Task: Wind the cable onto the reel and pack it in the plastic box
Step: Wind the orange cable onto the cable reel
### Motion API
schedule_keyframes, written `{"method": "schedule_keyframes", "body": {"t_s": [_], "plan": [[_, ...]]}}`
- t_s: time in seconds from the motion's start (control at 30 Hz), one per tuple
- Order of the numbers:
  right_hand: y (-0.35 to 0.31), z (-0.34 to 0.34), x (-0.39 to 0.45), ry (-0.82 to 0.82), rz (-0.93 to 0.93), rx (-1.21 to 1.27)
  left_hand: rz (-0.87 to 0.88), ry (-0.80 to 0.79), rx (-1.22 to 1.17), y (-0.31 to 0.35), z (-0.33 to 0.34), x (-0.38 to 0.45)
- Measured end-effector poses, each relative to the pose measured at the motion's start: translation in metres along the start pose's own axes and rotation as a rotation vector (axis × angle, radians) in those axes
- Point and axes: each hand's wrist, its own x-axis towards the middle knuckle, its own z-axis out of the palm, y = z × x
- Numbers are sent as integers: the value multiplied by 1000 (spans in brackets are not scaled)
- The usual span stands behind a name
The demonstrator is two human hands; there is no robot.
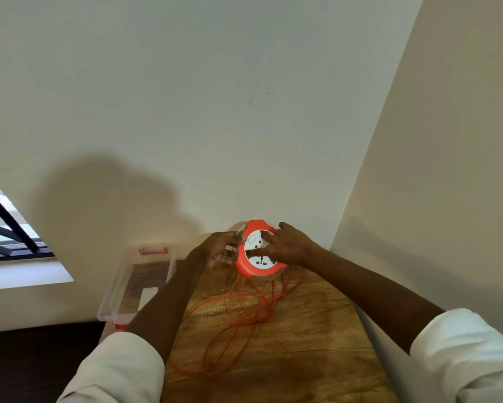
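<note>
Partly hidden reel (257,251) — seemingly gripped by left hand (218,248) and right hand (288,247).

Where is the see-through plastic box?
The plastic box sits at the left edge of the wooden table, left of the left hand and the orange reel.

orange reel (257,251) with a white socket face sits raised above the far end of my wooden table (317,330), tilted so the face looks up at me. orange cable (244,315) hangs from under it and lies mostly unwound in loose tangled loops over the tabletop — reaching toward the near edge. clear plastic box (137,283) with red latches is open, no lid on it, lying left of the reel at the table's left side — looks empty, partly hidden by my arm.
</note>
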Motion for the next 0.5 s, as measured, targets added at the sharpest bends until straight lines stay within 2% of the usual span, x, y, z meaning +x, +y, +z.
{"method": "schedule_keyframes", "body": {"t_s": [0.07,0.17,0.3,0.4,0.5], "plan": [[-5,3,5,-24,110,137,21,23,-50,-4,4,0],[-6,4,11,23,301,275,55,111,-162,-11,18,0],[-12,3,14,51,669,513,139,226,-424,-26,49,-2],[-20,-4,21,88,1035,874,212,208,-605,-41,76,-6],[-24,-5,25,74,1349,1379,248,264,-631,-49,94,-9]]}}
